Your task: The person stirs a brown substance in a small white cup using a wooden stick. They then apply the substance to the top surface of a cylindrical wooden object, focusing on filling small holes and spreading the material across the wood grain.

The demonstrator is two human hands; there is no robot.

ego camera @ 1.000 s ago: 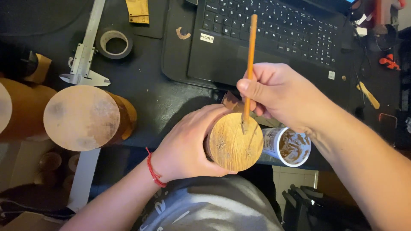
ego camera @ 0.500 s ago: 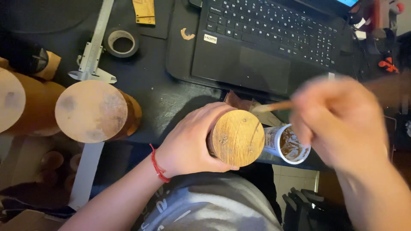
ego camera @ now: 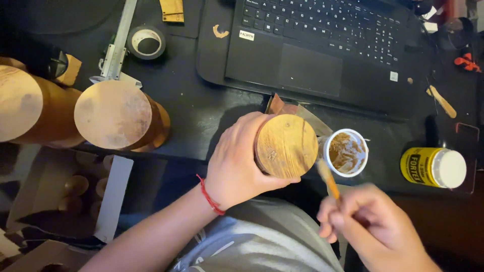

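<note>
My left hand (ego camera: 236, 163) wraps around a wooden cylinder (ego camera: 286, 146), held upright at the desk's front edge with its round grained end facing up. My right hand (ego camera: 365, 221) sits low at the right, gripping a thin orange-handled brush (ego camera: 328, 180) whose blurred tip points up toward a small white cup (ego camera: 346, 152) of brown paste. The cup stands just right of the cylinder, touching or nearly touching it. A red string bracelet is on my left wrist.
Two larger wooden cylinders (ego camera: 113, 115) (ego camera: 20, 103) stand at the left. A black laptop (ego camera: 322, 45) lies behind. A caliper (ego camera: 117, 50), a tape roll (ego camera: 146, 41), a yellow white-capped jar (ego camera: 433, 167) and wood scraps lie on the dark desk.
My right hand lifted the brush off the cylinder's top, swung right and came down low near the cup. The left hand kept its hold on the cylinder.
</note>
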